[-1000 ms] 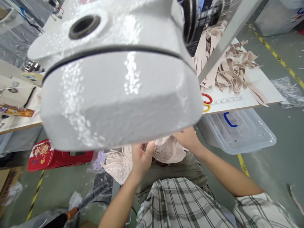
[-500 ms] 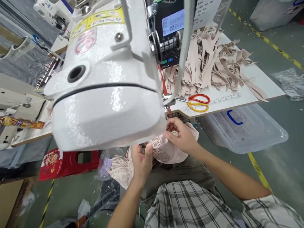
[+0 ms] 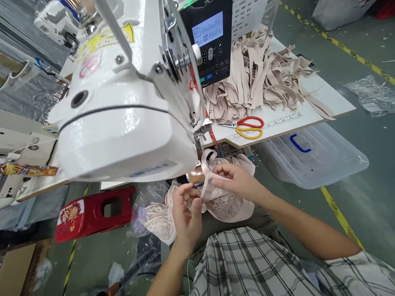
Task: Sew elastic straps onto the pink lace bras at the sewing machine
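Observation:
A pale pink lace bra (image 3: 226, 205) hangs below the sewing machine's needle area, in front of my lap. My right hand (image 3: 237, 181) pinches the upper edge of one cup between thumb and fingers. From that edge a beige strap (image 3: 206, 162) loops up toward the presser foot (image 3: 200, 144). At the left of the cup is my left hand (image 3: 187, 213), its fingers loosely bent and apart from the thumb, with nothing visible between them. More lace fabric (image 3: 159, 222) bunches beyond my left wrist. The white sewing machine head (image 3: 123, 139) covers the upper left.
Scissors with red and yellow handles (image 3: 249, 127) lie on the white table (image 3: 327, 98) by a printed ruler. Behind them is a heap of beige strips (image 3: 256, 78). A control panel (image 3: 210, 45) stands beside the machine. Below are a lidded plastic box (image 3: 321, 160) and a red stool (image 3: 92, 213).
My left hand has let go of the lace and its fingers have parted. My right hand has shifted slightly, still holding the bra, and the strap now shows. The view has shifted too.

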### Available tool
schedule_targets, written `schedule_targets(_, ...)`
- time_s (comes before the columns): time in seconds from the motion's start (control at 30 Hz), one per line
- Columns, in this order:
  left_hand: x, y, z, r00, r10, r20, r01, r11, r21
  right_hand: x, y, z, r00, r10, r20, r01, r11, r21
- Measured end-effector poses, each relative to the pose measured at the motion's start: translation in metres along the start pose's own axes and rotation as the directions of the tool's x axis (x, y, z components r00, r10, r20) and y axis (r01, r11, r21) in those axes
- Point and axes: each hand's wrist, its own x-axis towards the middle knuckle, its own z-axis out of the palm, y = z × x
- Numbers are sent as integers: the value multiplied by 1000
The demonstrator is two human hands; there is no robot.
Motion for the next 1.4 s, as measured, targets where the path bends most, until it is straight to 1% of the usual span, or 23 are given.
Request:
schedule_targets(0.07,-9,5,5,997,-50,54,54,995,-88,-11,0,-10,998,30,58,-31,999,13)
schedule_targets(0.13,-13,8,9,985,-137,101,150,979,-136,-21,-2,-16,995,51,82,-54,998,31)
schedule_targets(0.2,-13,11,11,956,-240,170,268,949,-167,-29,-4,-20,992,80,93,-85,995,52)
schedule_targets(0.3,-10,12,11,891,-352,288,415,889,-196,-36,-5,-21,987,110,120,-119,990,70)
schedule_targets(0.37,-8,11,11,855,-393,339,477,852,-214,-40,-5,-19,983,115,145,-127,989,77)
schedule_targets(0.47,-6,8,12,821,-428,379,541,796,-272,-42,-3,-15,979,120,163,-135,987,85)
schedule_targets(0.6,-3,9,17,749,-472,465,650,659,-378,-45,-3,-10,977,144,157,-156,986,63)
schedule_targets(0.67,-2,11,19,730,-482,484,677,607,-416,-46,-4,-8,976,143,162,-150,988,34)
schedule_targets(0.73,-2,13,20,748,-482,457,661,609,-438,-47,-5,-6,977,127,170,-131,991,10)
schedule_targets(0.83,-3,15,19,804,-458,381,592,685,-426,-50,-7,-4,965,126,231,-132,991,10)
schedule_targets(0.9,-4,17,18,831,-438,342,549,742,-385,-51,-8,-3,952,143,270,-155,988,22)
schedule_targets(1.0,-4,21,15,856,-414,311,502,808,-307,-51,-8,-1,951,164,260,-175,984,20)
schedule_targets(1.1,-3,24,12,878,-378,295,454,853,-258,-51,-8,0,954,171,246,-177,984,0)
schedule_targets(1.2,-2,24,10,890,-356,284,426,871,-244,-50,-9,2,951,184,247,-185,983,-17)
schedule_targets(1.3,-3,22,10,887,-369,278,434,871,-231,-51,-10,3,947,196,253,-190,981,-46)
schedule_targets(1.37,-4,21,8,883,-381,276,448,858,-249,-50,-8,3,948,188,258,-169,981,-94)
schedule_targets(1.4,-3,21,6,875,-386,294,466,835,-292,-50,-6,3,951,168,259,-134,981,-142)
